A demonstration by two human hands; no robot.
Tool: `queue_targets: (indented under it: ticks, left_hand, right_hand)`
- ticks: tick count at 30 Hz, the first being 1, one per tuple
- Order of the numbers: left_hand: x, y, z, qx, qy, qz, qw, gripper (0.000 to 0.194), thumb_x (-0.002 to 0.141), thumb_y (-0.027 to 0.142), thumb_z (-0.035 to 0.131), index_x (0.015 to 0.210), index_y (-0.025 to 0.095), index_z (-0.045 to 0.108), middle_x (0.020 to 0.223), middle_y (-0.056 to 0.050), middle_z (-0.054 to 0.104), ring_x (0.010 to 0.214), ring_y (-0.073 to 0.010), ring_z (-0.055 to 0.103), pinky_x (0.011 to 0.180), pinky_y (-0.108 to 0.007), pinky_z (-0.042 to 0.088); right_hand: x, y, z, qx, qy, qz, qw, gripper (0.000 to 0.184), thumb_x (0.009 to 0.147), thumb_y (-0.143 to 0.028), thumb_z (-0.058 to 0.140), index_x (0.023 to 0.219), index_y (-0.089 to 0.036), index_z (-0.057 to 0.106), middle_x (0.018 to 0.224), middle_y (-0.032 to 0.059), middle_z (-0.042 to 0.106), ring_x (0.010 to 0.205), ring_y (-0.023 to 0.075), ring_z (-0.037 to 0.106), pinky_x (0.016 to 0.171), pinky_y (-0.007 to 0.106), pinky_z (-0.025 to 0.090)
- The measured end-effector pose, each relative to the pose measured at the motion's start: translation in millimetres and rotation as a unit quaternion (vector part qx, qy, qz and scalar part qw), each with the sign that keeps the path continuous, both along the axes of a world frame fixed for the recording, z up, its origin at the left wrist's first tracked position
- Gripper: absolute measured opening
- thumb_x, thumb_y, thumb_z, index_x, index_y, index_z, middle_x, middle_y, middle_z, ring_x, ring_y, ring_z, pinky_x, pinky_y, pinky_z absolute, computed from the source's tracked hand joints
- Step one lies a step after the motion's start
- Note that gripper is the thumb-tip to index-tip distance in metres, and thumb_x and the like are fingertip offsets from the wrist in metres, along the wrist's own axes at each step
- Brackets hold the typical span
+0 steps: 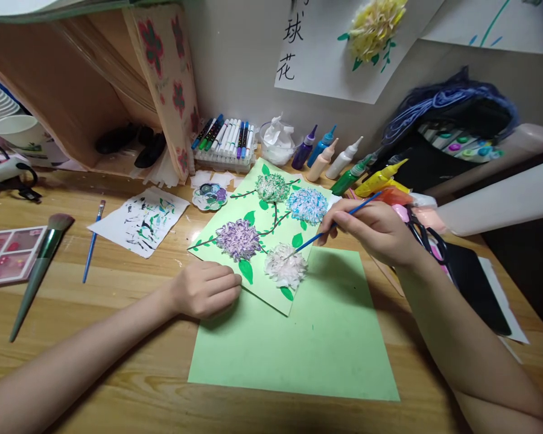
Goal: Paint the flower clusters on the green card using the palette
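Observation:
In the head view my right hand (366, 229) is closed around a thin blue paintbrush (355, 208), its tip touching the pale pinkish-white textured flower (285, 265). That flower belongs to a light green picture board (278, 299), which also bears a purple flower (238, 239), a blue flower (308, 205) and a green flower (272, 187), with painted stems and leaves. Against the board's lower left edge lies my left hand (210, 289), its fingers curled over that edge and its thumb hidden. Beneath the board is a plain green sheet (298, 355).
Behind the board stand a flower-shaped palette (209, 196), a marker set (226, 138), a plastic cup (277, 141) and several paint bottles (323, 160). Leftward lie a paint-smeared tissue (145, 220), another blue brush (93, 241) and a large makeup brush (40, 271). Scissors (429, 241) lie right.

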State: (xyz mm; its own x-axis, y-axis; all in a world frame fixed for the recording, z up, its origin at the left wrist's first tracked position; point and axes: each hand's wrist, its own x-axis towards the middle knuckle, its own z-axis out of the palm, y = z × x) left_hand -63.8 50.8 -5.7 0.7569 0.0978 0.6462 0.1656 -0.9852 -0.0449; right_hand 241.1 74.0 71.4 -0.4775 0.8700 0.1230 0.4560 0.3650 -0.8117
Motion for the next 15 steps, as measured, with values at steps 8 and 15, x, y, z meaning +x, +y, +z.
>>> queue_targets:
  ticks: [8, 15]
  left_hand:
    - [-0.9, -0.1, -1.8, -0.004, 0.006, 0.004, 1.0, 0.017, 0.085, 0.012, 0.046, 0.073, 0.018, 0.058, 0.069, -0.003, 0.072, 0.057, -0.0132, 0.064, 0.048, -0.024, 0.046]
    - [0.0, 0.4, -0.1, 0.0, 0.003, 0.014, 1.0, 0.019, 0.086, 0.015, 0.043, 0.073, 0.02, 0.057, 0.068, -0.001, 0.072, 0.058, -0.0115, 0.065, 0.05, -0.023, 0.047]
  right_hand:
    - [2.1, 2.1, 0.1, 0.0, -0.017, 0.01, 1.0, 0.035, 0.092, -0.047, 0.046, 0.078, -0.025, 0.069, 0.076, 0.0038, 0.069, 0.069, 0.0171, 0.063, 0.061, 0.031, 0.049]
    - [-0.5, 1.9, -1.9, 0.005, -0.059, 0.035, 0.998, 0.035, 0.094, -0.044, 0.044, 0.078, -0.025, 0.069, 0.077, 0.0031, 0.069, 0.072, 0.0175, 0.064, 0.064, 0.031, 0.048]
